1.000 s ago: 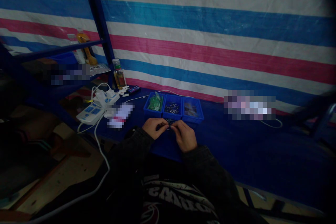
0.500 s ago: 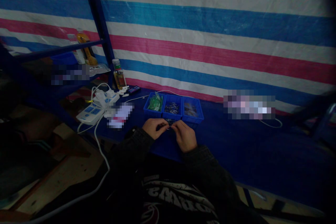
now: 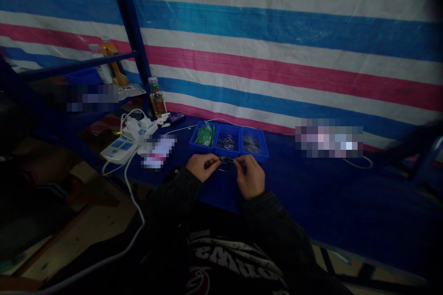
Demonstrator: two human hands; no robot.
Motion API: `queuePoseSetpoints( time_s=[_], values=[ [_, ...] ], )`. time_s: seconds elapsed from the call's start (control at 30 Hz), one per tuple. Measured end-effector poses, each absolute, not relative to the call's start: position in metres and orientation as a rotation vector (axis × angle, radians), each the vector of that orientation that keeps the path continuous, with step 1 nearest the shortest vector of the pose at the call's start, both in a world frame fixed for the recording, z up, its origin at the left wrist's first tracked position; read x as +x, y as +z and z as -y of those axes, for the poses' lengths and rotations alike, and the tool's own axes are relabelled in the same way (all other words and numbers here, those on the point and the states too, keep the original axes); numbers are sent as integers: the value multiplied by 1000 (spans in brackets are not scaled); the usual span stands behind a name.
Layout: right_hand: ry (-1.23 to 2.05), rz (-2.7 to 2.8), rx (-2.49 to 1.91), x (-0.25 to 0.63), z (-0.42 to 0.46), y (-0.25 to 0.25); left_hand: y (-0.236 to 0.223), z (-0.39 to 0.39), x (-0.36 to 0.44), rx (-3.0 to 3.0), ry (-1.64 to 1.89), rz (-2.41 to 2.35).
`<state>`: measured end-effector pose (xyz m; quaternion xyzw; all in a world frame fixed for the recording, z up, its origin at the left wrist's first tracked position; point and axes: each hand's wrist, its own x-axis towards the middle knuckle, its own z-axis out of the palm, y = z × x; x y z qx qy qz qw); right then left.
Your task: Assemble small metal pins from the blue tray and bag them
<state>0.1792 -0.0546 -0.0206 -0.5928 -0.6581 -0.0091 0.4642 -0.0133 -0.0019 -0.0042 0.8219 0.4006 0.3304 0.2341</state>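
Some thin metal parts (image 3: 225,161) were pinched between left hand (image 3: 201,167) and right hand (image 3: 251,176) at lower centre, three blue bins (image 3: 226,153) just beyond.

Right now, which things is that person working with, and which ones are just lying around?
Working with:
left hand
right hand
small metal pieces pinched between them
middle blue bin, holding similar pieces

Seemingly just lying around:
power strip
plastic bottle
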Motion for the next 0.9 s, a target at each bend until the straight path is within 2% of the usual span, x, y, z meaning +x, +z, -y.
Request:
queuePoseSetpoints(
  time_s=[0.3,0.7,0.9],
  values=[
    [-81,1544,-1495,179,45,-11,-9,-2,-13,2359,599,-1155],
    [-49,1587,-1467,177,39,-11,-10,-3,-12,2414,491,-1175],
    [21,1803,-1427,170,54,-15,-11,-4,-12,2434,512,-1170]
  ],
)
